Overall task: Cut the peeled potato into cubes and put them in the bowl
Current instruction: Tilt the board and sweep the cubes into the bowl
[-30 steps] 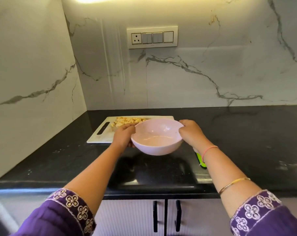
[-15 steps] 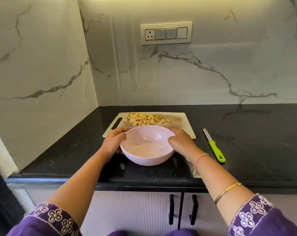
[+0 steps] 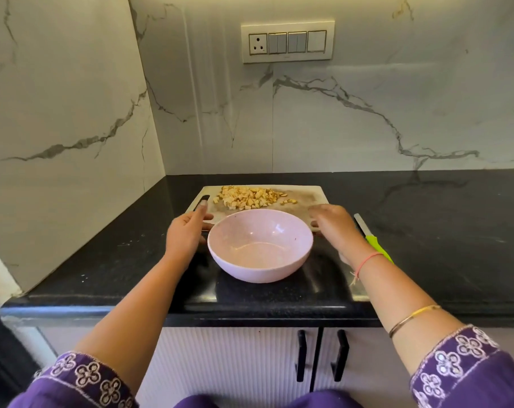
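Two hands flank an empty pink bowl [image 3: 260, 245] that now sits on the black counter [image 3: 426, 219], set down from the raised, two-handed hold of a second ago. The left hand [image 3: 188, 231] has let go of the rim and hangs just to the bowl's left, fingers loosely spread and reaching toward the near-left corner of the white cutting board [image 3: 306, 198]; whether the fingertips touch the board cannot be told. Directly beyond the bowl, between and past both hands, the potato cubes [image 3: 251, 198] lie heaped on the board's far-left part, cut and yellow-brown, none of them in the bowl so far. The right hand [image 3: 332, 223] has likewise come off the rim and rests open at the board's near-right corner, fingers curled down over its edge but clamping nothing clearly. Just right of that wrist lies the knife [image 3: 373, 241], green handle toward the person, blade pointing away, untouched on the counter.

With the bowl released directly in front of the board, the cutting looks finished and the transfer step appears about to begin. The likely next move is to tip or scrape the board toward the bowl, where stray cubes could spill onto the counter.
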